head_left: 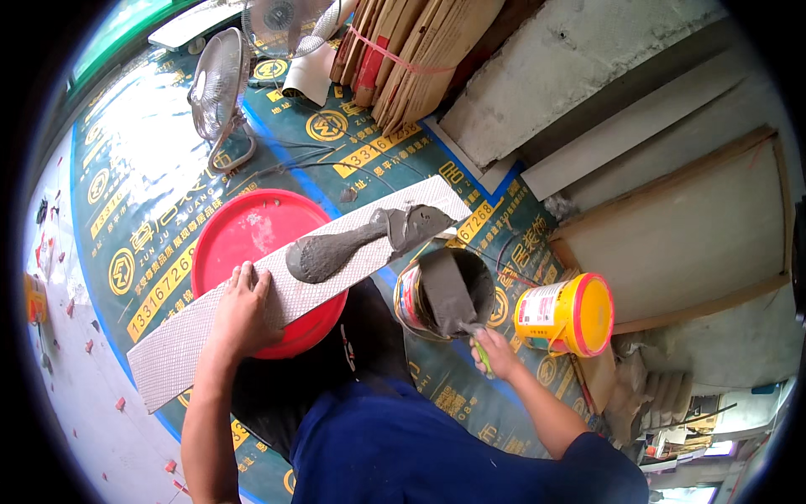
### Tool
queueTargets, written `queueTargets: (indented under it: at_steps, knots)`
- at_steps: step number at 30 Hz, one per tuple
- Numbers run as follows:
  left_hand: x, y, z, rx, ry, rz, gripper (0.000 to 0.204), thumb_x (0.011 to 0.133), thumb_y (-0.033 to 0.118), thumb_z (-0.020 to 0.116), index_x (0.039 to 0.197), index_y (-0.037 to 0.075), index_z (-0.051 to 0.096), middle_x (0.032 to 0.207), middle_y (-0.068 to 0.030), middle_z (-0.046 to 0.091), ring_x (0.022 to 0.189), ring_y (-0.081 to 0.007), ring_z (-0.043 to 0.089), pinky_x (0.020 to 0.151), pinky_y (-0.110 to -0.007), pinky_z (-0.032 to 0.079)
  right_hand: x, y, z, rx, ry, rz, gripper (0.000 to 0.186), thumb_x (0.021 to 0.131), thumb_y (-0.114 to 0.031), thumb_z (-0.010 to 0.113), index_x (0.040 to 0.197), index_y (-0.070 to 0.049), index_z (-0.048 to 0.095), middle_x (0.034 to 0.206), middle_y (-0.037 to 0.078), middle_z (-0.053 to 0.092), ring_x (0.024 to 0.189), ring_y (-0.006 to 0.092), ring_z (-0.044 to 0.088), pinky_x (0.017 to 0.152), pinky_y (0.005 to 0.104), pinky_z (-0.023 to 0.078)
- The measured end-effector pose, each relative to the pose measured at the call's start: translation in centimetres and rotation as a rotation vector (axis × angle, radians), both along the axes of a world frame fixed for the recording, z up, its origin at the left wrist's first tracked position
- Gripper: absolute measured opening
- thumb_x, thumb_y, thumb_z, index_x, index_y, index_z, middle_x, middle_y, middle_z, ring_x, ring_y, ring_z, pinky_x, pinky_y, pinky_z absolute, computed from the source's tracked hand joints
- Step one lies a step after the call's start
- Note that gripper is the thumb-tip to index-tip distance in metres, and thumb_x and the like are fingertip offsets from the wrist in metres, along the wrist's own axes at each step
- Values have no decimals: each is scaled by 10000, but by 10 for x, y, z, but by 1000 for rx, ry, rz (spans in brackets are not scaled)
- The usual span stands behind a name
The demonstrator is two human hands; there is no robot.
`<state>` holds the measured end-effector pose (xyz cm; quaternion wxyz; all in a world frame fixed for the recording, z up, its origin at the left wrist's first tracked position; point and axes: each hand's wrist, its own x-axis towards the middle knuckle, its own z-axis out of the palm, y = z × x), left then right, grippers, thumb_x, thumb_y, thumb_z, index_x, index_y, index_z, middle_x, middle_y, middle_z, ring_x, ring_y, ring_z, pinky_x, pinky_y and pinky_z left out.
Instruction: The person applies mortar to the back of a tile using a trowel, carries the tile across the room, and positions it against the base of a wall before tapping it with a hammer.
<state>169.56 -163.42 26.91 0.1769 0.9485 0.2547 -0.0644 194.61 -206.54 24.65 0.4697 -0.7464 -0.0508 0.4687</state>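
Note:
A long, narrow tile strip (180, 344) with a crosshatched back lies slantwise across a red round lid or tub (252, 225). My left hand (242, 311) spans the strip near its middle, fingers over the far edge and thumb by the near edge. Wet grey mortar (332, 254) is heaped on the strip's right half. My right hand (497, 353) is closed round the green handle (483, 357) of a trowel. The trowel's broad, mortar-coated blade (445, 287) is over the mouth of a bucket (409, 298), whose contents are partly hidden.
A yellow bucket with a red rim (594, 315) stands right of the mortar bucket. Fans (220, 88), cables (290, 160) and bundled cardboard (411, 63) are at the back. Printed green sheeting (159, 227) covers the floor. Boards (672, 244) lean along the right side.

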Motion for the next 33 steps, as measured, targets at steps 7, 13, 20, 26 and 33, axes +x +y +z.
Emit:
queueTargets:
  at_steps: [7,13,20,26,33]
  knots:
    - [-2,-18,-24,96,-42,43,990,619,241,847,1454,-37,393,1533,-348,284,1445,-490,275,1198,-502,273,10,28,34,96,-148,-193,379,1055,-427,451,1096,-53,492,756,66,550,500,141,512,443,288,418]
    - [-18,-5,-6,-139,-177,58,803,710,237,818,1403,-9,494,1535,-313,330,1445,-442,315,1185,-479,298,23,94,91,182,136,-205,398,1050,-443,452,1088,-52,508,758,61,547,498,152,511,435,306,430]
    - [-122,49,-43,8,-456,724,520,894,207,697,1344,-11,555,1457,-245,466,1365,-392,442,1129,-444,365,-8,146,106,205,526,-86,432,1055,-475,410,1084,-58,514,773,38,538,534,131,500,495,287,448]
    - [-213,62,-73,305,-303,1035,696,939,396,658,1414,-71,453,1452,-321,429,1380,-447,392,1148,-470,320,-77,181,113,68,646,174,396,1065,-454,400,1105,-64,456,819,52,524,575,146,517,495,309,466]
    - [-235,69,-98,300,-308,1089,745,940,475,637,1401,-83,460,1420,-319,466,1349,-444,427,1129,-468,345,-95,209,128,-192,-91,824,452,1039,-467,447,1107,-22,481,801,124,631,634,234,644,558,379,523]
